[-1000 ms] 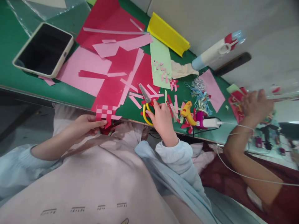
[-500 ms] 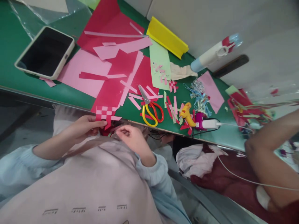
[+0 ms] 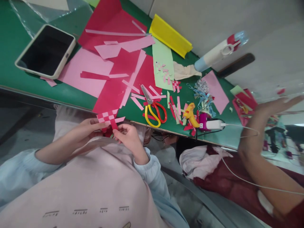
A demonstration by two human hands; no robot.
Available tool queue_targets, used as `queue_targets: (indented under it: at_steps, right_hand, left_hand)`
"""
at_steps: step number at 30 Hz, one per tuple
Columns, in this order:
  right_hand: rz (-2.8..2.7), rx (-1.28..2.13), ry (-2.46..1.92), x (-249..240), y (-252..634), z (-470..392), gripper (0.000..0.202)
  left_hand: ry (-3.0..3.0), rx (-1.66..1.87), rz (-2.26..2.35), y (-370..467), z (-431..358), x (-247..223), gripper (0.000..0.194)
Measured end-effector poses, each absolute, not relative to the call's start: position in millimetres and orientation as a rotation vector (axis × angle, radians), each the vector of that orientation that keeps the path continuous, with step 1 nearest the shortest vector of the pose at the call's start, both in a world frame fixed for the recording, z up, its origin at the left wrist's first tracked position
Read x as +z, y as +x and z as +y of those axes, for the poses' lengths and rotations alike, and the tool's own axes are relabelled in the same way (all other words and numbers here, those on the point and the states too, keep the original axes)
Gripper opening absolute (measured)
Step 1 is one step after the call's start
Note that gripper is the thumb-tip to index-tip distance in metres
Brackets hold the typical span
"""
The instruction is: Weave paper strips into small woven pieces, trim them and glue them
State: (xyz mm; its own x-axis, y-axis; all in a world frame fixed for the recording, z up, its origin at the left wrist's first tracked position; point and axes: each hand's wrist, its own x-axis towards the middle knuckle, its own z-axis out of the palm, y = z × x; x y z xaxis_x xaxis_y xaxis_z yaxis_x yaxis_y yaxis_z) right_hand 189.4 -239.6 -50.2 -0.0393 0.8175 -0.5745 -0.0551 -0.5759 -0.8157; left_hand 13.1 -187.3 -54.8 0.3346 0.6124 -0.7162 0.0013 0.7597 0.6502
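A woven paper piece (image 3: 107, 116) in a red and pink checker pattern is held just off the table's front edge, over my lap. My left hand (image 3: 86, 129) pinches it from the left and below. On its right side, my right hand (image 3: 127, 136) has thumb and fingers closed on a red strip that hangs from the weave. One pink strip sticks out to the right above that hand. Scissors (image 3: 154, 109) with one yellow and one red handle lie partly open on the table to the right, among loose pink strips.
Red paper sheets (image 3: 114, 79) and a tablet-like device (image 3: 46, 50) lie on the green table (image 3: 71, 101). A yellow glue gun (image 3: 191, 115), tinsel (image 3: 201, 95), a yellow folded card (image 3: 169, 34) and a bottle (image 3: 216, 53) are farther right. A co-worker's arm (image 3: 254, 148) reaches in there.
My right hand has moved left and up and taken hold of the red strip. The woven piece has tilted slightly. The co-worker's forearm has swung up and left.
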Motion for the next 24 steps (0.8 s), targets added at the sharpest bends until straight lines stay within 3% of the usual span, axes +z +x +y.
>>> queue_targets:
  at_steps: [4,16,24]
  right_hand:
    - [-0.839,1.634,-1.644,-41.6,196.0,-241.5,0.018]
    - [-0.500,1.664,-1.384,-42.0,205.1,-241.7,0.033]
    - [-0.511,1.694,-1.311,-50.8,209.0,-242.3,0.032]
  left_hand:
    - [0.614,0.435,1.147,11.0,-186.2,-55.8,0.024]
    - [0.658,0.519,1.151,16.6,-194.5,-44.9,0.026]
    - [0.695,0.532,1.192,12.3,-190.0,-49.6,0.029]
